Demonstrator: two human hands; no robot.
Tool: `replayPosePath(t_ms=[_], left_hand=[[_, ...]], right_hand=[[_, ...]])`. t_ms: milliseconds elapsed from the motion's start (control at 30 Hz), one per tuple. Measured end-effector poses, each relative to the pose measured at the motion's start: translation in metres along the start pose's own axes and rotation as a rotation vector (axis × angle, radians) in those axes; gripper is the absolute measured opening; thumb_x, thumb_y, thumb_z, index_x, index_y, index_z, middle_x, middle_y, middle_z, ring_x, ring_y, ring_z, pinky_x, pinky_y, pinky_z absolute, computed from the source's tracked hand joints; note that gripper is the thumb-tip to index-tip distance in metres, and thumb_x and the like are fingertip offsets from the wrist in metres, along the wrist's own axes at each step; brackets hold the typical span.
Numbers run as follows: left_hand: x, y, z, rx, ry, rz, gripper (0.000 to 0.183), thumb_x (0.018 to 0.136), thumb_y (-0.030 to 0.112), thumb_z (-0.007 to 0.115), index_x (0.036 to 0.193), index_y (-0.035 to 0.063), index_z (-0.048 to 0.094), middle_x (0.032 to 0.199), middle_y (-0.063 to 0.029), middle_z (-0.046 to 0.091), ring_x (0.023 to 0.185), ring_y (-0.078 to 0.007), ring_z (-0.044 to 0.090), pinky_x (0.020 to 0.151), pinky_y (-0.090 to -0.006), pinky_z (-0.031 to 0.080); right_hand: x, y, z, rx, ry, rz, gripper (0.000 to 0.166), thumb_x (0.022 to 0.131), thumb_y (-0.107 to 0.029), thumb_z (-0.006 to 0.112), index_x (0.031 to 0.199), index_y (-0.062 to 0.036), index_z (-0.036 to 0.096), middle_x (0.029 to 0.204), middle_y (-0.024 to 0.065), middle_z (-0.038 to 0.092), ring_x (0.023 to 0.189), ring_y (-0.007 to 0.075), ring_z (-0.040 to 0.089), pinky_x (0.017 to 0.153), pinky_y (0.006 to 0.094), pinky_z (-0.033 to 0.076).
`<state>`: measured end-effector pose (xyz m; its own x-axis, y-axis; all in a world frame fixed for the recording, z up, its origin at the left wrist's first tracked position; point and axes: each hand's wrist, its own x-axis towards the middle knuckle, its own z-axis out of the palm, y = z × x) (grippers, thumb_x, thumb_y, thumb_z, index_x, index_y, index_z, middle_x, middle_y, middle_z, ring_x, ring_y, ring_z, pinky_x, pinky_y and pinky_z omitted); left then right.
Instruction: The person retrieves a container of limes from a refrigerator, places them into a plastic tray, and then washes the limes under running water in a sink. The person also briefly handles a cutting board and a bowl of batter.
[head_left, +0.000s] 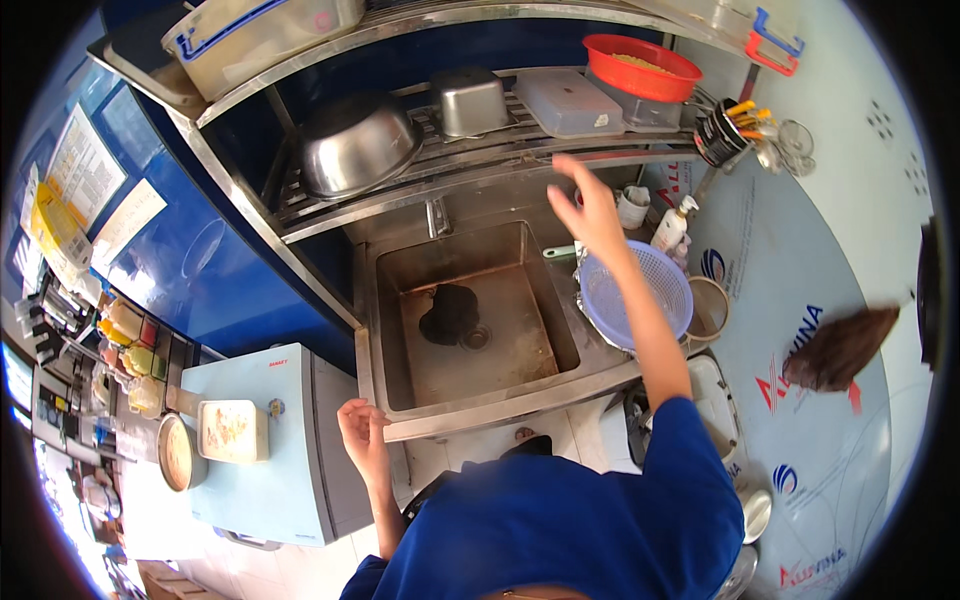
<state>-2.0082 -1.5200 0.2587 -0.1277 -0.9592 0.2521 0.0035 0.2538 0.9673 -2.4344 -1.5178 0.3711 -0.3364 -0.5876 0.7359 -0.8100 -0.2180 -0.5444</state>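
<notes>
A stainless steel sink lies before me, with a dark cloth or pad on its floor beside the drain. My left hand is at the sink's front left corner, fingers loosely bent and holding nothing that I can see. Raised over the back right of the sink's side ledge, my right hand has its thumb and fingers apart, with nothing between them. Below my right forearm, a purple plastic colander is partly hidden. The faucet stands at the sink's back wall.
A slatted metal rack above the sink bears a steel bowl, a steel container and a red basin. A pump bottle stands right of the sink. At left is a small refrigerator. A dark cloth hangs at right.
</notes>
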Motion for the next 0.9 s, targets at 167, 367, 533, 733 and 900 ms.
replayPosePath(t_ms=[167, 367, 533, 733, 900], left_hand=[[-0.003, 0.023, 0.055, 0.104, 0.031, -0.010, 0.023, 0.089, 0.002, 0.055, 0.111, 0.0010, 0.047, 0.080, -0.0046, 0.056, 0.072, -0.0118, 0.057, 0.070, -0.0235, 0.046], [-0.014, 0.023, 0.073, 0.138, 0.176, -0.050, 0.022, 0.090, 0.002, 0.055, 0.110, 0.0001, 0.048, 0.081, -0.0047, 0.056, 0.072, -0.0114, 0.057, 0.069, -0.0241, 0.048], [-0.012, 0.016, 0.084, 0.114, 0.184, -0.076, 0.021, 0.090, 0.001, 0.054, 0.110, 0.0001, 0.048, 0.082, -0.0048, 0.056, 0.073, -0.0108, 0.057, 0.068, -0.0238, 0.048], [-0.003, 0.018, 0.104, 0.203, 0.077, -0.061, 0.023, 0.087, 0.001, 0.057, 0.109, 0.0015, 0.050, 0.081, -0.0050, 0.060, 0.072, -0.0128, 0.060, 0.065, -0.0252, 0.048], [-0.015, 0.013, 0.103, 0.248, 0.100, -0.113, 0.023, 0.087, 0.003, 0.058, 0.108, 0.0015, 0.051, 0.080, -0.0042, 0.061, 0.073, -0.0132, 0.061, 0.067, -0.0265, 0.048]], right_hand=[[0.120, 0.125, -0.004, -0.483, 0.050, -0.249, 0.056, 0.085, -0.029, 0.063, 0.129, -0.0004, 0.043, 0.121, 0.0232, 0.056, 0.112, 0.0378, 0.054, 0.099, 0.0459, 0.038], [0.097, 0.103, -0.014, -0.487, -0.188, -0.091, 0.079, 0.076, -0.045, 0.068, 0.134, 0.0001, 0.038, 0.125, 0.0242, 0.052, 0.119, 0.0352, 0.048, 0.103, 0.0490, 0.032], [0.037, 0.048, -0.044, -0.804, -0.307, -0.412, 0.079, 0.069, -0.022, 0.075, 0.137, -0.0065, 0.039, 0.122, 0.0175, 0.054, 0.118, 0.0334, 0.048, 0.100, 0.0436, 0.035], [0.052, 0.073, -0.072, -0.600, 0.088, -0.493, 0.064, 0.069, 0.004, 0.064, 0.130, -0.0016, 0.046, 0.113, 0.0144, 0.061, 0.104, 0.0298, 0.058, 0.093, 0.0379, 0.043], [0.037, 0.030, -0.077, -0.188, 0.270, -0.568, 0.051, 0.075, 0.003, 0.059, 0.125, 0.0010, 0.051, 0.115, 0.0166, 0.061, 0.100, 0.0318, 0.059, 0.087, 0.0411, 0.047]])
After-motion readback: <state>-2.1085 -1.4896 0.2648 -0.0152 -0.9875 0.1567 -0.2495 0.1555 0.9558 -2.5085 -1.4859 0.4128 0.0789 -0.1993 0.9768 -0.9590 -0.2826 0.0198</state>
